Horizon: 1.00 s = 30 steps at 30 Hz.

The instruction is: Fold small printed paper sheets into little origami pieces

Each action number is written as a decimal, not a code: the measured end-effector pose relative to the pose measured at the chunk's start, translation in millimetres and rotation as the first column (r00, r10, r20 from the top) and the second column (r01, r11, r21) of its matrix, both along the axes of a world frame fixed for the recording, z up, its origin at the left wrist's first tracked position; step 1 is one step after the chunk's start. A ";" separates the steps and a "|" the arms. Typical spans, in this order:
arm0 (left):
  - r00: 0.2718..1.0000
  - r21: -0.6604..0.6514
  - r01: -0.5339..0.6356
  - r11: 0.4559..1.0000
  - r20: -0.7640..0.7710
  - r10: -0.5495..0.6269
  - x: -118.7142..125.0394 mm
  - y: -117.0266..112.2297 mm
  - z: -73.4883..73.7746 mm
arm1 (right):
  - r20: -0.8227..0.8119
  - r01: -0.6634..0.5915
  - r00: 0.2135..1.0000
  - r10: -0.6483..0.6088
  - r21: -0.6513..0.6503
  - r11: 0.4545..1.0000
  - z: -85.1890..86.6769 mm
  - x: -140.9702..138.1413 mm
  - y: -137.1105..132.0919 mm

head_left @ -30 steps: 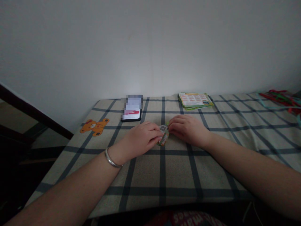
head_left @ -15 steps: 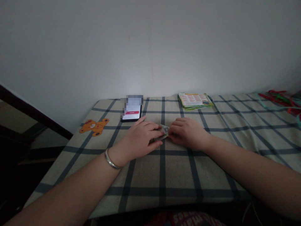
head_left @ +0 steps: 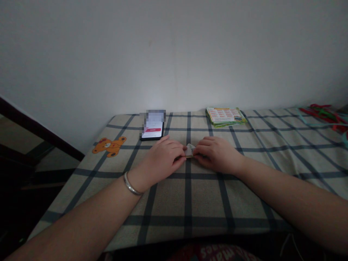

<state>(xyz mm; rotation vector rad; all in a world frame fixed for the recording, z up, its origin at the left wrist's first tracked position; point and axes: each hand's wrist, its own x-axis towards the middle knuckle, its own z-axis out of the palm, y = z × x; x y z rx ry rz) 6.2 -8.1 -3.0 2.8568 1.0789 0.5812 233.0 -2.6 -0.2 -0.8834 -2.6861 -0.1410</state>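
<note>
Between my hands, low over the checked tablecloth [head_left: 168, 195], is a small folded piece of printed paper [head_left: 189, 150]. My left hand [head_left: 164, 157], with a silver bangle at the wrist, pinches the paper's left side between thumb and fingers. On the right side my right hand [head_left: 214, 154] grips it with curled fingers. Only the middle of the paper shows, with a pale pointed part standing up; the fingers hide the rest. Just beyond my left hand lies a phone [head_left: 152, 130] with its screen lit.
A stack of printed cards [head_left: 225, 115] lies by the wall at the back. An orange bear cutout [head_left: 108, 146] is near the table's left edge. Tangled red, green and pale blue strips [head_left: 323, 114] lie at the far right.
My left thumb and fingers have closed together on the paper. The paper's pale pointed part now stands up more, and its flat printed face shows less.
</note>
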 end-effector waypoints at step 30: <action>0.993 0.006 -0.060 0.998 0.102 0.059 5.3 10.3 -11.8 | -0.143 0.193 0.962 -0.231 -0.238 0.952 -3.0 -12.7 5.8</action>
